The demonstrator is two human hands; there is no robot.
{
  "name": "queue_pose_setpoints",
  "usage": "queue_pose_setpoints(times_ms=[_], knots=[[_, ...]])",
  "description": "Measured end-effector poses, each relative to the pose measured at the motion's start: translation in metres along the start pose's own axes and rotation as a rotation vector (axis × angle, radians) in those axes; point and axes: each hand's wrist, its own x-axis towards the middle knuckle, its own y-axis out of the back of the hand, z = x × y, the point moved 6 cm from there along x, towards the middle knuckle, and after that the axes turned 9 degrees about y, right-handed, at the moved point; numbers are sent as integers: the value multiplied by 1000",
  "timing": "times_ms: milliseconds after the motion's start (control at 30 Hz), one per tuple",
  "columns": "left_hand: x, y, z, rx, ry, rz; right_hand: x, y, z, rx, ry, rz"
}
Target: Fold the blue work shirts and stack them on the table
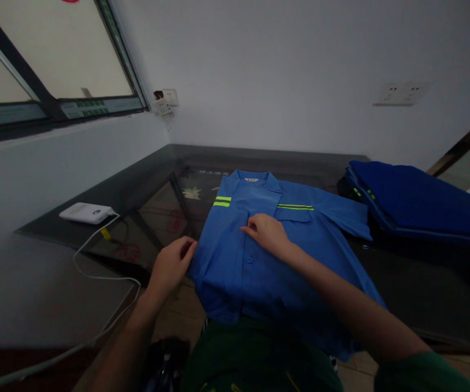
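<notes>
A blue work shirt (pixel 300 272) with yellow-green stripes lies front up on the dark tabletop, its collar away from me and its hem hanging over the near edge. The far sleeve on the right is spread out, while the left side is folded in. My left hand (pixel 172 267) is closed on the shirt's left edge, thumb and fingers pinched together. Over the front button strip, my right hand (pixel 268 235) is also closed, its fingertips pinching the cloth near the chest. A button shows just below it, and a striped pocket flap is to its right.
Folded dark-blue clothes (pixel 418 201) are stacked on the right of the table (pixel 153 163). A white power bank (pixel 86 213) with a white cable (pixel 92 276) lies at the left edge. The wall behind has sockets (pixel 402 93), and a window (pixel 63 54) is at upper left.
</notes>
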Motion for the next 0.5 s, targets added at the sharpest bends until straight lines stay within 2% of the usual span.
queue_pose_setpoints(times_ms=[100, 200, 333, 500], knots=[[-16, -8, -20, 152, 25, 27, -18, -10, -30, -76, 53, -168], [-12, -21, -15, 235, -34, 12, -24, -21, -49, -124, 98, -236], [-4, -25, -10, 301, -30, -3, -26, -27, -51, -126, 133, -268], [-6, -20, -13, 338, 1, 43, -33, -26, -43, -124, 129, -233]])
